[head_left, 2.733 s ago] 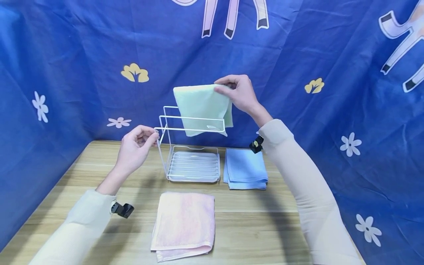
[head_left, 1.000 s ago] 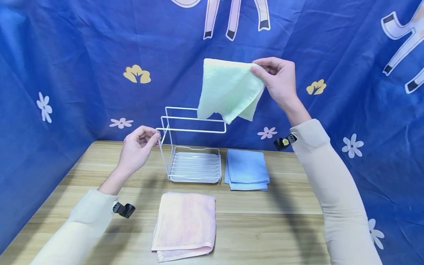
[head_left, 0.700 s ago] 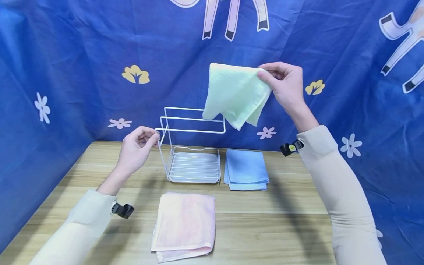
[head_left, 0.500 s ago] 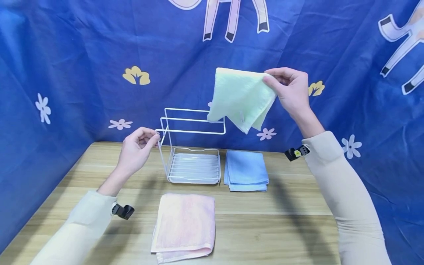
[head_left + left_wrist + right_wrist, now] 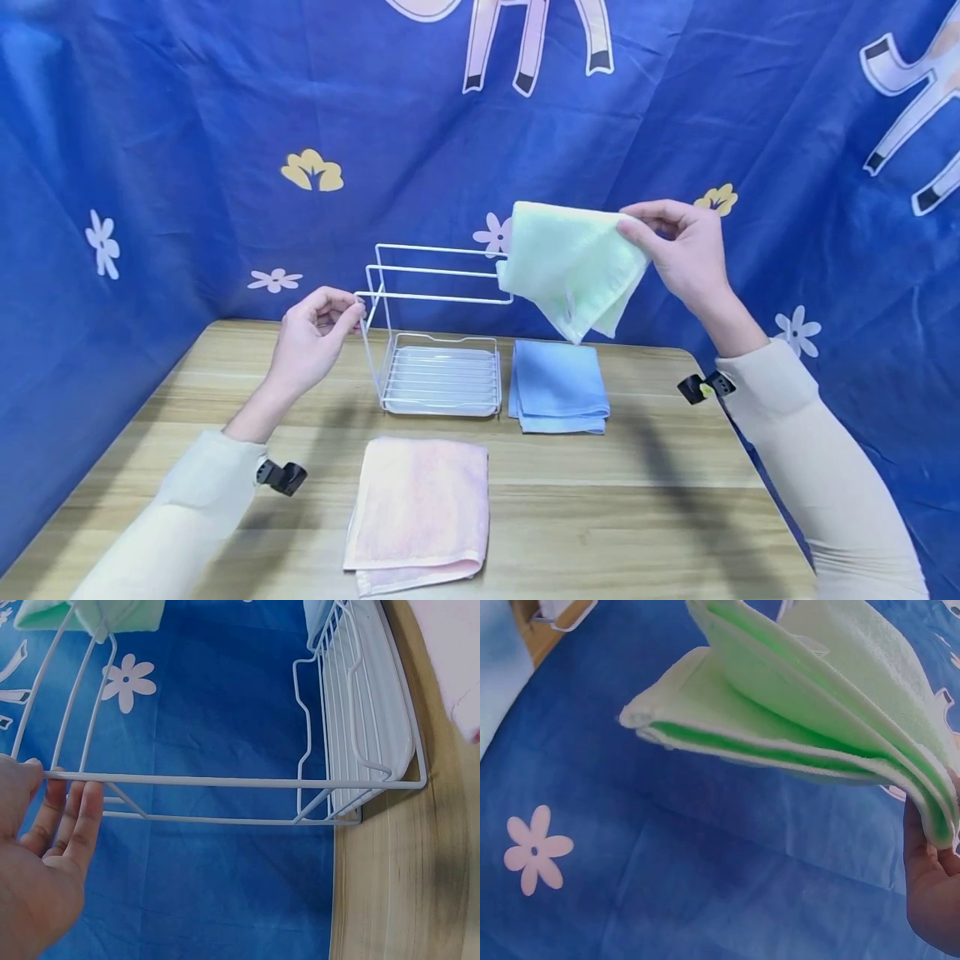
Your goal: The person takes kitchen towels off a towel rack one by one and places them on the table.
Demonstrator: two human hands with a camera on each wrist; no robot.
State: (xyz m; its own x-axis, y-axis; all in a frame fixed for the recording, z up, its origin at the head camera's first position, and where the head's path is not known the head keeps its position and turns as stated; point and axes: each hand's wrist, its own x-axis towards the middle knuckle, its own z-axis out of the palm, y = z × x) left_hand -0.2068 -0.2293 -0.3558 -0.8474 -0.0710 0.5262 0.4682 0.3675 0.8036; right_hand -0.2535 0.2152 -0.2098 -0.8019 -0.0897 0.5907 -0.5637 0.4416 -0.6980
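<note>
A folded pale green towel [image 5: 573, 258] hangs in the air from my right hand [image 5: 686, 250], which pinches its top right corner between thumb and fingers. Its left edge overlaps the right ends of the top bars of a white wire rack [image 5: 435, 297] in the head view; whether they touch I cannot tell. My left hand [image 5: 315, 337] grips the rack's upper left front corner. In the left wrist view, thumb and fingers of the left hand [image 5: 52, 847] close on a white bar. Seen by the right wrist camera, the green towel [image 5: 780, 712] shows its folded layers.
On the wooden table [image 5: 585, 517], a folded blue towel [image 5: 558, 383] lies right of the rack. A folded pink towel [image 5: 420, 508] lies in front of it. A white tray [image 5: 442, 379] sits in the rack's base. Blue patterned cloth [image 5: 225, 100] encloses the table.
My right hand has carried the green towel from behind the rack's bars up and to the right, then lowered it beside the bars' right ends. The left hand has stayed on the rack.
</note>
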